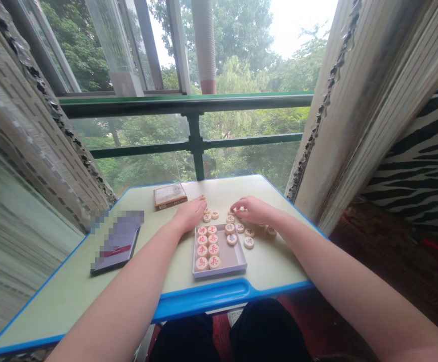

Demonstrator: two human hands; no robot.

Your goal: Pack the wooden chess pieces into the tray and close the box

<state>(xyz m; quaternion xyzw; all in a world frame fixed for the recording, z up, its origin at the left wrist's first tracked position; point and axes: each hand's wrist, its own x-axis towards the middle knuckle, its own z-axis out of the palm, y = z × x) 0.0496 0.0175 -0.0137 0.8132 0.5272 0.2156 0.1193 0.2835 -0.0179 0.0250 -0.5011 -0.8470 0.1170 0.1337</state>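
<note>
My left hand [191, 214] lies palm down on the table behind the box, its fingers stretched out beside and over a few Chinese chess pieces. Two loose pieces, one a round wooden disc [214, 215], lie just right of it. My right hand [252, 209] reaches in from the right, fingers bent but apart, tips at a chess piece [230, 219] near the box's back edge; its palm hides others. The shallow open box [234, 262] holds two columns of red-marked pieces [202, 250] stacked on the left and dark-marked pieces [231, 239] at right.
Several loose dark-marked pieces [249, 242] lie right of the box. A brown-sided box lid or book [170, 196] sits at the back left, a dark flat case [118, 244] nearer. The table's blue front tray edge [203, 297] borders my lap; a railing [188, 104] stands beyond.
</note>
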